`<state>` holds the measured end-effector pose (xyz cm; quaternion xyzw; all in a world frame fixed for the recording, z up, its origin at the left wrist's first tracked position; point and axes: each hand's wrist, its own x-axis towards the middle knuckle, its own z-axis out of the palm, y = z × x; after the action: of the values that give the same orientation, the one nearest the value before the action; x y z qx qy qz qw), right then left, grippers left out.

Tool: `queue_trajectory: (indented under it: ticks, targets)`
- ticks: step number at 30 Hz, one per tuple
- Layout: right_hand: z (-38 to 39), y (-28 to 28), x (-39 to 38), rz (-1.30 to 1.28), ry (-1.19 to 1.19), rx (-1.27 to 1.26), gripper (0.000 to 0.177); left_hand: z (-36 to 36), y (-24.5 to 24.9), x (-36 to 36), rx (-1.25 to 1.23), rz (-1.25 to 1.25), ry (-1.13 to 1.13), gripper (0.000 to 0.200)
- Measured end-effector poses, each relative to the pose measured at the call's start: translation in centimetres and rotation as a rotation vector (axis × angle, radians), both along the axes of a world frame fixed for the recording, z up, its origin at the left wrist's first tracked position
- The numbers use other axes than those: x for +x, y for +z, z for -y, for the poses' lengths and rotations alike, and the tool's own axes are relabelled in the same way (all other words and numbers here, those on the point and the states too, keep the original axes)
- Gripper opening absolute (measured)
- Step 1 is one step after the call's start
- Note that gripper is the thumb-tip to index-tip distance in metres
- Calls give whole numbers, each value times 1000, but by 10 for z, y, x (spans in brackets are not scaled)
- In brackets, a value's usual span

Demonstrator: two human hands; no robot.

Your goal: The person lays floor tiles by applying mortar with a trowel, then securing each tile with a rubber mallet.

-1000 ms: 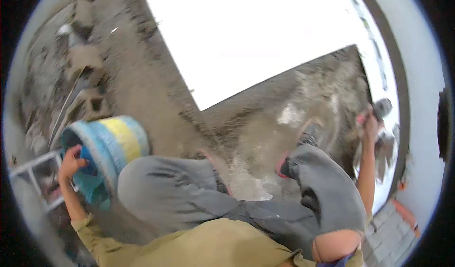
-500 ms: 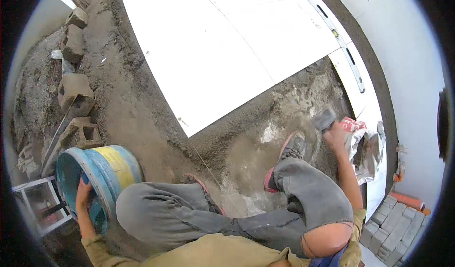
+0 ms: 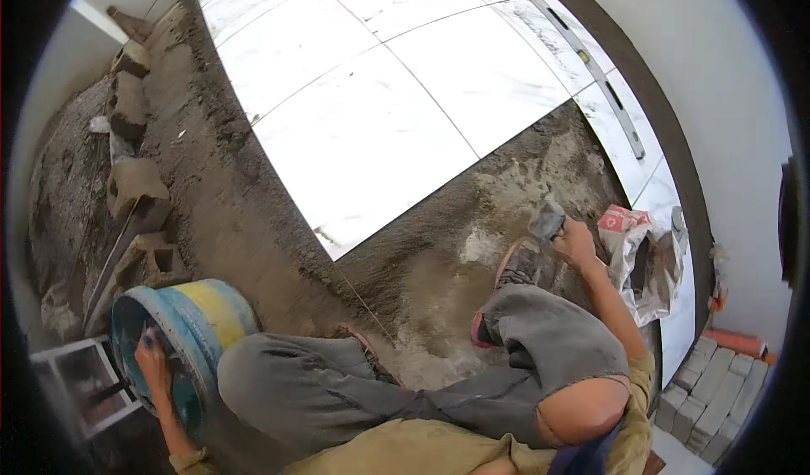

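Blue bucket (image 3: 221, 323) with a yellow band is set just beside the left knee (image 3: 270, 369), mouth turned away from the knee; whether it is upright or tilted cannot be told. Left hand (image 3: 153, 364) is put inside the bucket's mouth, fingers curled; a small dark thing (image 3: 150, 337) is seen at the fingertips, too unclear to be named, and whether it is pinched cannot be told. Right hand (image 3: 575, 243) is held well to the right of the bucket, fingers wrapped around a grey tool (image 3: 547, 220), exact kind not made out. Bare grey-brown ground (image 3: 430, 294) is seen between bucket and tool, crossed by a thin string (image 3: 364, 304) right of the bucket. Shoes (image 3: 516, 272) are planted on that ground, also right of the bucket. White veined tiles (image 3: 371, 154) are laid ahead of the bucket and to its right; a spirit level (image 3: 584, 56) is rested on their strip farthest from the bucket. Torn paper bag (image 3: 626, 239) is seen far right of the bucket, past the right hand. Grey blocks (image 3: 709, 391) are stacked farther right of the bucket, orange tube (image 3: 732, 341) at their edge. Hollow concrete blocks (image 3: 137, 190) are lined up ahead of the bucket, slightly left. White frame (image 3: 68, 348) is placed just left of the bucket.
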<state>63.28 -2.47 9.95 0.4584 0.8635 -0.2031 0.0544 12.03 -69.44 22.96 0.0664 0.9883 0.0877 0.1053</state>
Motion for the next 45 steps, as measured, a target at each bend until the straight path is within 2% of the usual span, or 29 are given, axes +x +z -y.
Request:
queue_trajectory:
  ticks: [2, 4, 6, 8, 9, 10, 11, 12, 13, 14, 17, 18, 20, 21, 22, 23, 26, 28, 30, 31, 32, 33, 34, 37, 38, 40, 42, 44, 45]
  targets:
    - [-7, 1, 6, 59, 41, 55, 31, -7, 12, 13, -153, 177, -100, 41]
    - [-21, -12, 27, 143, 121, 126, 29, 70, -23, 11, -351, -134, -649, 48]
    - [-27, -7, 44, 50, 89, 72, 27, -36, 68, 18, -579, 548, 110, 57]
    - [-16, 33, 30, 139, 64, 71, 14, -19, 105, -29, -623, 509, -82, 71]
    - [-17, 26, 42, 141, 70, 59, 14, -57, 138, -38, -579, 418, -32, 82]
    - [-23, 23, 57, 68, 40, 57, 16, -36, 144, -69, -356, 230, -239, 95]
    - [-29, 18, 67, -7, 8, 59, 18, -26, 140, -111, -304, 67, -409, 104]
    - [-27, 21, 65, -7, 9, 58, 18, -62, 138, -130, -508, -204, -686, 102]
    - [-19, 32, 56, -126, -2, 42, 19, -135, 134, -135, -335, -259, -827, 94]
    - [-15, 37, 52, -247, -16, 27, 20, -202, 122, -136, -112, -169, -764, 86]
    - [-9, 32, 74, -144, -100, 48, 23, -357, 31, -167, 288, -38, -967, 59]
    - [-4, 35, 75, -145, -114, 62, 23, -416, 4, -155, 255, -41, -885, 53]
    - [4, 42, 70, -34, -234, -41, 27, -523, -62, -155, 342, -203, -993, 34]
    - [2, 41, 76, 10, -188, -52, 31, -570, -102, -169, 375, -587, -1215, 30]
    - [2, 37, 81, 12, -202, -33, 31, -612, -107, -148, 241, -512, -1156, 46]
    - [6, 32, 83, -82, -159, 21, 31, -651, -123, -142, 266, -407, -1059, 43]
    - [19, 44, 88, -233, -163, 33, 31, -719, -163, -132, 137, -437, -1035, 41]
    - [25, 50, 89, -58, -297, -3, 24, -731, -182, -135, 85, -451, -1068, 40]
    - [32, 55, 108, -79, -378, -58, 24, -717, -203, -145, -64, -340, -1122, 37]
    - [30, 52, 138, 109, -379, -27, 29, -701, -211, -156, -27, -346, -1145, 33]
    - [30, 49, 140, 96, -358, -12, 30, -681, -223, -173, 36, -396, -1252, 40]
    - [29, 47, 141, 83, -338, 3, 30, -652, -218, -181, 25, -364, -1298, 39]
    - [33, 54, 127, -130, -324, 3, 26, -625, -210, -188, 18, -337, -1348, 39]
    - [27, 52, 122, -81, -332, 21, 25, -531, -195, -223, -3, -118, -1334, 40]
    - [26, 54, 112, -104, -369, -5, 25, -502, -202, -247, -138, -147, -1332, 39]
    - [16, 49, 107, -47, -381, 16, 24, -458, -170, -256, -476, -170, -1455, 28]
    - [6, 49, 99, 30, -395, 45, 24, -440, -148, -282, -497, -101, -1448, 29]
    - [1, 47, 81, -189, -347, 151, 24, -446, -140, -311, 93, 2, -935, 31]
    - [-4, 43, 85, -182, -356, 164, 24, -464, -116, -297, 221, 177, -778, 34]
